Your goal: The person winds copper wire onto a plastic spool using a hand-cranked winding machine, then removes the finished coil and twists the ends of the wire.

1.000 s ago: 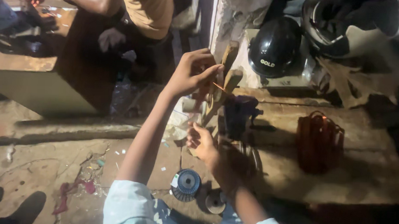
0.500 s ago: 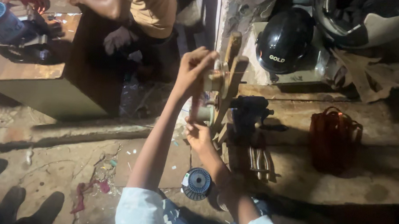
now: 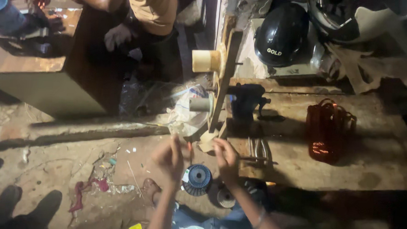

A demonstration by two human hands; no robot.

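A small repair workshop: a worn wooden workbench (image 3: 346,146) carries a copper wire coil (image 3: 329,130); beside the coil stands a wooden winding jig (image 3: 222,79), helmets (image 3: 280,33) behind it.

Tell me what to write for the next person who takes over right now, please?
Left hand: raised by the bench edge, fingers pinched on something thin and reddish; too small to tell.
Right hand: beside it, fingers curled, at the foot of the wooden stand.
The stand carries a tan spool and a grey spool. A blue reel lies on the floor below the hands. A copper wire coil sits on the bench.
Done or left: cannot tell.
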